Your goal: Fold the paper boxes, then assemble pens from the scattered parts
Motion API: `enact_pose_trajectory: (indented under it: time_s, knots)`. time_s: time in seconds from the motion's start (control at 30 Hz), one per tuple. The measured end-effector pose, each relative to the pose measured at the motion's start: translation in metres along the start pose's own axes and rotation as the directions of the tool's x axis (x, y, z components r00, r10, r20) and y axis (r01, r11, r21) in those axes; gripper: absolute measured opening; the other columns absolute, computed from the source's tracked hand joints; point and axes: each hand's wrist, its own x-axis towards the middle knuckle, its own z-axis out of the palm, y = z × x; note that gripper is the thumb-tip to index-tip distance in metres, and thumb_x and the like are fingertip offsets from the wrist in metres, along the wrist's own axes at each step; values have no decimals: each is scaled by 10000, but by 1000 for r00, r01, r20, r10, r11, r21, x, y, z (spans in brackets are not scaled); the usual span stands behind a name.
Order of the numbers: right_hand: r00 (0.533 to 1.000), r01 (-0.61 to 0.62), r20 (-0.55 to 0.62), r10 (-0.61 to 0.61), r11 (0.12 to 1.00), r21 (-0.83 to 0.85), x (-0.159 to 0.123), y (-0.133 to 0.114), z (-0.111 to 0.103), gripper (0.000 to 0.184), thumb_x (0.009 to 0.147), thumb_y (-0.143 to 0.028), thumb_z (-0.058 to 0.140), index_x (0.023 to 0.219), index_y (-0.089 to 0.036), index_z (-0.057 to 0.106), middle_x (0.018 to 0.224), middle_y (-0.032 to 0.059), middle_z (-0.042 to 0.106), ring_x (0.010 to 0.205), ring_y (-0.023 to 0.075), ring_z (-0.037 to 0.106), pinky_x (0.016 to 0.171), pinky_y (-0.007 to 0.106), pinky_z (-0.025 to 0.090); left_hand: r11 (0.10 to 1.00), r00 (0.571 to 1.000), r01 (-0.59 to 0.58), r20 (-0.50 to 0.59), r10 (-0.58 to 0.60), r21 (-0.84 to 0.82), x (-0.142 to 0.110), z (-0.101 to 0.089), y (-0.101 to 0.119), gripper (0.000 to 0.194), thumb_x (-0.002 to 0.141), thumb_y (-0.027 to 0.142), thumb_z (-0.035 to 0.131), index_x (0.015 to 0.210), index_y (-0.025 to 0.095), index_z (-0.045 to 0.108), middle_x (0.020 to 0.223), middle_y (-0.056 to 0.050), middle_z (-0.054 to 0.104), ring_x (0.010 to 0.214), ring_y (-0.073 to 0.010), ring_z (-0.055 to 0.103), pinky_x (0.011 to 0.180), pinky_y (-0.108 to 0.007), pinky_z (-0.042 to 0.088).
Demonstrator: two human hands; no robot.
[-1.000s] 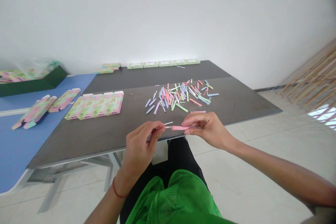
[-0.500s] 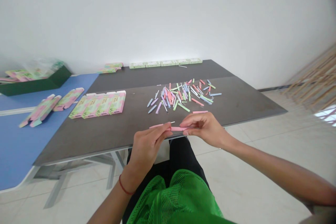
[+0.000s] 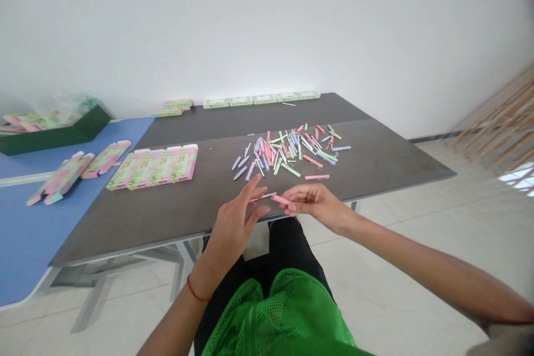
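Over the near edge of the bench point(image 3: 137, 222), the left hand point(image 3: 231, 228) is held open with its fingers spread, grasping nothing, just beside a thin white stick point(image 3: 267, 196). A pink tube point(image 3: 280, 199) is pinched at its end by the right hand point(image 3: 315, 203). With so slight a grip, the tube could be dropped past that edge, and the heap of pastel pieces point(image 3: 287, 150) lies beyond, apart from the hands.

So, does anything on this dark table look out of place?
One thin white stick lies alone at the far side of the dark table, just in front of the row of green-and-white boxes. It looks odd because it is far from the pile of pastel pieces, where similar sticks lie.
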Motion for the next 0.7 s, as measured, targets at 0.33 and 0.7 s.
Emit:
enact_pose_trajectory:
  time_s: [0.33, 0.7]
  knots:
    - [947, -241, -60, 316, 819, 520, 21, 15, -6, 261, 829, -107, 819, 1061, -171, 715, 915, 52, 786, 738, 130, 728, 733, 264, 609, 870, 989, -24, 137, -50, 492, 17, 11, -66, 215, 1007, 298, 595, 1034, 178, 772, 1169, -108, 736, 1050, -276, 651, 938, -405, 528]
    - [974, -201, 15, 228, 824, 530, 28, 28, -3, 265, 762, -93, 853, 1012, -107, 766, 765, 46, 708, 572, 61, 493, 521, 178, 402, 968, 990, -132, 66, 121, 213, 24, -22, -35, 266, 1090, 323, 446, 1131, 190, 673, 1035, -61, 710, 902, -182, 677, 815, -275, 484]
